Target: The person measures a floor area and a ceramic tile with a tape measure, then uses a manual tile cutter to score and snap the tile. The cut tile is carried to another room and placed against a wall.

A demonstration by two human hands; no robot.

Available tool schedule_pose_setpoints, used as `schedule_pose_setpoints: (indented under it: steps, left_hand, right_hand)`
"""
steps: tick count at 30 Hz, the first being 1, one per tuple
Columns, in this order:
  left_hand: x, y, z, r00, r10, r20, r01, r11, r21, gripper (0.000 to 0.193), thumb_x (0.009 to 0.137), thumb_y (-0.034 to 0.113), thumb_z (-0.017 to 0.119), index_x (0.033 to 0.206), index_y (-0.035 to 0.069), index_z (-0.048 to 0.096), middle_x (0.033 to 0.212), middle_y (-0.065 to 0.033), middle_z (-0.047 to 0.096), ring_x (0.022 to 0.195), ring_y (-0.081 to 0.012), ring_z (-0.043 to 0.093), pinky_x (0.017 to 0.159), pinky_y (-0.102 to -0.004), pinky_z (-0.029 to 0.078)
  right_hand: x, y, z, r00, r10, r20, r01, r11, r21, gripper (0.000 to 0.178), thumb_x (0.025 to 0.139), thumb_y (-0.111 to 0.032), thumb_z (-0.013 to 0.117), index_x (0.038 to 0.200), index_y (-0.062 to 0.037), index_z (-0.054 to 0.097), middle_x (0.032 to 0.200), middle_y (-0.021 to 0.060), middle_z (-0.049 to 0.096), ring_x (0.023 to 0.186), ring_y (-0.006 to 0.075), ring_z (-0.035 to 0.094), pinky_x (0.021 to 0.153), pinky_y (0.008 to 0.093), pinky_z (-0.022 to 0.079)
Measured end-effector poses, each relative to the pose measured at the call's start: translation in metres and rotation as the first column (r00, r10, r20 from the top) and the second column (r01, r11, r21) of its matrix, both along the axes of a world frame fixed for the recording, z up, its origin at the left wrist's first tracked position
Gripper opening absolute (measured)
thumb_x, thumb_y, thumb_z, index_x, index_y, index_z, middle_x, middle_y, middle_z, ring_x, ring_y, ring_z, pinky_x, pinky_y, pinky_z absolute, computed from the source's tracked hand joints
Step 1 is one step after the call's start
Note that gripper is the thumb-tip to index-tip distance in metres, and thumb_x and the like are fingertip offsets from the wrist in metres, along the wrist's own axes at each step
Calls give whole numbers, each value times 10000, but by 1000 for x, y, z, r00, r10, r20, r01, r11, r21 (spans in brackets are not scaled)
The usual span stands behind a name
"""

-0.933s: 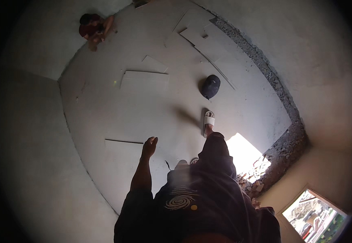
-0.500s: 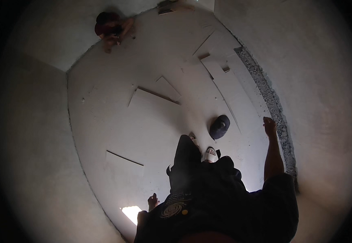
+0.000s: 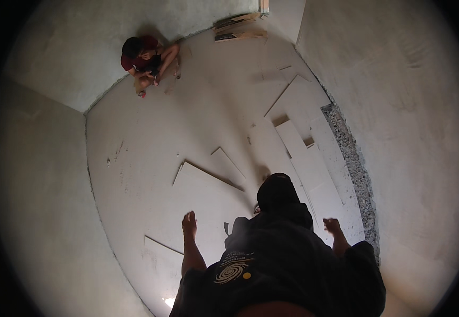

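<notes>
My left hand is raised over the pale floor, its fingers loosely bent and nothing in them. On the other side my right hand hangs near the rough gravel strip by the right wall, also holding nothing. Between the arms are my dark shirt and one bent knee. A sandalled foot shows only in part beside that leg. Ahead of me lies a flat pale board.
Longer pale boards lie right of centre, near a thin strip. Another thin strip lies by my left arm. A person in a red top sits by the far left wall. Long cartons lie at the back.
The view has moved forward and the room looks brighter. My left hand has swung up and forward; my right has dropped back. A dark rounded object on the floor is no longer distinguishable.
</notes>
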State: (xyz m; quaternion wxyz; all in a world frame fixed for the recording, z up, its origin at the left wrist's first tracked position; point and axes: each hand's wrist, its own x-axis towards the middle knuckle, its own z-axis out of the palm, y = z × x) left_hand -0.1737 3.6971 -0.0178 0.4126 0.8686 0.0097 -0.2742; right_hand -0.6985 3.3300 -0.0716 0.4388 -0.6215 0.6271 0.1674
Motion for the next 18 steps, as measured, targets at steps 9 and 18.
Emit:
schedule_pose_setpoints:
  steps: [9, 18]
  left_hand:
    - [175, -247, -17, 1000, 0, -25, 0, 1000, -7, 549, 901, 429, 514, 1192, -37, 528, 1105, -179, 613, 849, -249, 644, 769, -338, 504]
    - [177, -267, -68, 906, -119, -407, 280, 888, 364, 593, 919, 517, 367, 866, -32, 582, 763, -171, 595, 760, -285, 595, 694, -416, 478]
  right_hand:
    - [108, -219, -5, 891, -217, -398, 303, 938, 167, 465, 880, -452, 436, 745, -50, 627, 603, 162, 616, 553, 276, 618, 603, 418, 495]
    - [570, -562, 110, 762, 523, 383, -89, 670, -737, 315, 900, -291, 498, 1005, -25, 630, 975, 164, 646, 911, 322, 610, 800, 383, 481]
